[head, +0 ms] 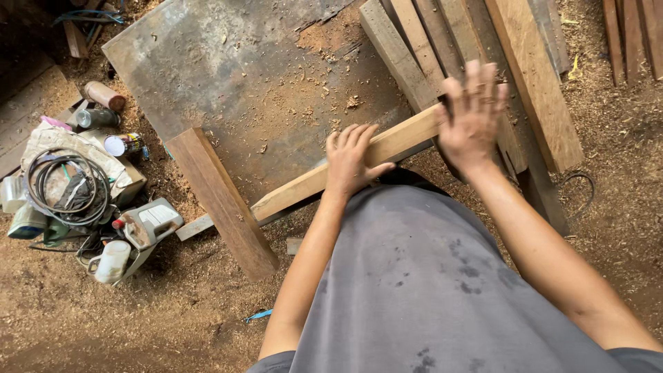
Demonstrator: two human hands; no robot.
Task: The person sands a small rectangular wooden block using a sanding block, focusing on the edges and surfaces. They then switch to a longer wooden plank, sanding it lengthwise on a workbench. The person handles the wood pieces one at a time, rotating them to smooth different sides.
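Note:
A long pale wooden plank (pixel 297 186) lies slanted across the edge of a dusty grey work surface (pixel 228 76). My left hand (pixel 350 160) rests flat on the plank's middle, fingers together and thumb hooked over its near edge. My right hand (pixel 472 114) hovers over the plank's right end with fingers spread wide, above a stack of planks (pixel 442 41); whether it touches the wood is unclear. My grey shirt fills the lower part of the view.
A shorter brown board (pixel 221 200) leans off the table's near corner. A power tool (pixel 145 224), coiled cable (pixel 65 186), cans (pixel 103 97) and a white cup (pixel 110 261) sit on the sawdust floor at left. More boards (pixel 632 34) lie at the far right.

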